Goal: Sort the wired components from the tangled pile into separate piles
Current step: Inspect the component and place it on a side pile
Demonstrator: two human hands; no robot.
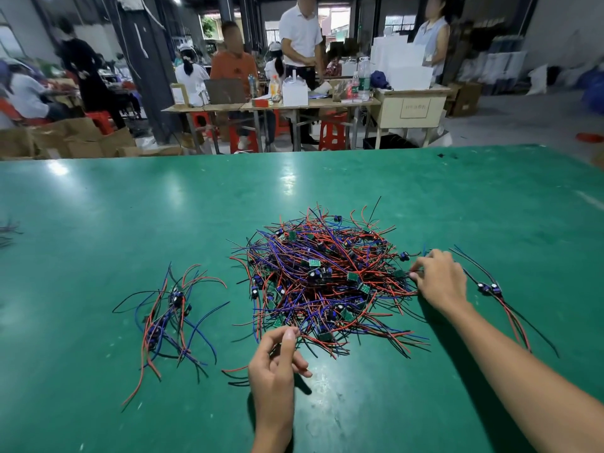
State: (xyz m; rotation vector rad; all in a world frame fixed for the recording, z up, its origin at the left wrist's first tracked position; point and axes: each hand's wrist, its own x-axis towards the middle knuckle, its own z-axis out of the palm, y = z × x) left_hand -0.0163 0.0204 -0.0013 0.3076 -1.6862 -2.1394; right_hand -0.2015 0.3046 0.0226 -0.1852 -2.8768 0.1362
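A few wires (6, 233) are cut off by the left edge. Wires under the right hand (439, 279) are hidden; whether anything is pinched cannot be told.

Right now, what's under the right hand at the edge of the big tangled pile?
The right hand covers red and black wires at the big pile's right edge, over the green table. Its fingertips touch wires; what else lies beneath is hidden.

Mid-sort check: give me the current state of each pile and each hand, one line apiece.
Tangled pile: large, heaped mid-table, mostly unsorted.
Left pile: small, loosely spread, apart from the heap.
Right pile: only a few pieces, laid straight.
Left hand: pinching a wire at the heap's near edge.
Right hand: fingers pinching wires at the heap's right edge.
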